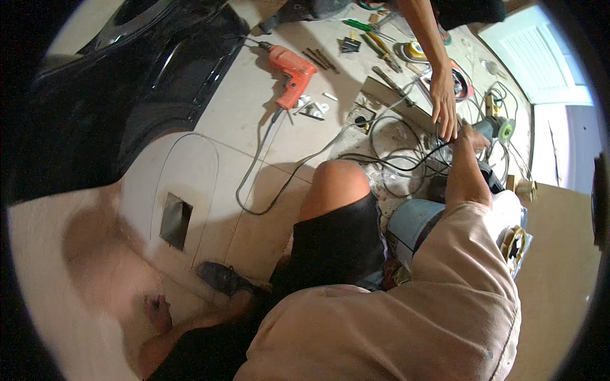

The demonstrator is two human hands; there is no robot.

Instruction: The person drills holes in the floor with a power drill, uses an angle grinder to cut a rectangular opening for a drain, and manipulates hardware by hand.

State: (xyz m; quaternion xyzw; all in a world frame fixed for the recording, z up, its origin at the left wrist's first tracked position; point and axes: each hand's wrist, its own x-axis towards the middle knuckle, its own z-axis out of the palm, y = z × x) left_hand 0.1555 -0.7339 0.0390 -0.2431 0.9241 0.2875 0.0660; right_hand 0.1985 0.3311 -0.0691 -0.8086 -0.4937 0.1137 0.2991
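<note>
My right arm reaches to the far right, where my right hand (469, 137) looks closed among black cables (413, 164). What it grips, if anything, is hidden. Right beside it lies an angle grinder (489, 129) with a green-rimmed disc (506, 131). Another person's hand (443, 105) hangs down from the top, fingers loosely extended, just left of mine. At the lower left, low by the pale wall, my left hand (157, 312) has its fingers curled; something dark shows at them, too small to name.
An orange drill (292, 75) lies on the tiles, its cord looping toward my knee. Around it are screws (321, 59), pliers (381, 51) and small white parts (312, 108). A glossy black panel (127, 95) stands at left. A light-blue bucket (410, 225) sits beside my knee; a square opening (176, 221) is at left.
</note>
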